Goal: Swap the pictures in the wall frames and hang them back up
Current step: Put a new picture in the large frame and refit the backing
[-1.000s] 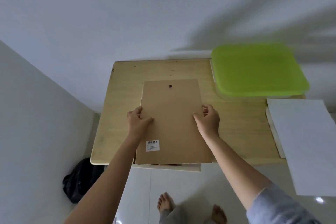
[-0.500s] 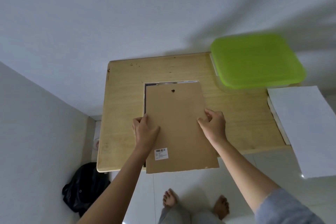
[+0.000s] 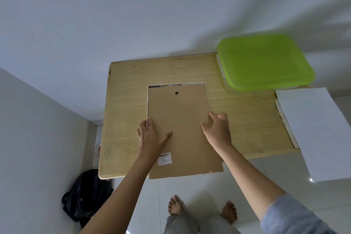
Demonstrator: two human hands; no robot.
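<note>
A pale wooden tabletop (image 3: 133,119) set against a white wall is being used as the work surface, with a lime-green plastic lidded box (image 3: 264,61) at its far right corner and a flat white sheet-like panel (image 3: 315,133) overhanging its right edge. A brown rectangular cardboard backing board (image 3: 182,129) is being held flat at the middle of the tabletop, its near end projecting past the front edge, with a thin strip of picture or frame (image 3: 161,86) showing along its far and left edges. The left hand (image 3: 150,138) is being curled over the board's left edge, thumb spread on top; the right hand (image 3: 218,129) is being pressed on the right edge, fingers bent. The board is judged light, thin and bendable, best taken by both long edges.
</note>
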